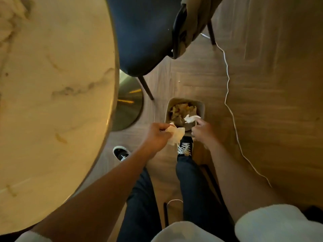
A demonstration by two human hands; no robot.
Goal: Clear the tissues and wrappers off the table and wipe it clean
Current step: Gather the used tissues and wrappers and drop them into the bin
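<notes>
My left hand (158,137) is clamped on a crumpled white tissue (175,137) and my right hand (203,131) pinches another white tissue scrap (191,118) over the square beige floor bin (201,106).

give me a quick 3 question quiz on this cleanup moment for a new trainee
1. True or false: the small bin stands on the tabletop.
2. Which hand is closed on the larger crumpled tissue? A) left hand B) right hand C) neither
3. Fill in: the white scrap at the right hand's fingertips is over the ____.

Key:
1. False. It stands on the wooden floor, beside the marble table and in front of the person's shoe.
2. A
3. Bin, which already holds crumpled waste.
</notes>
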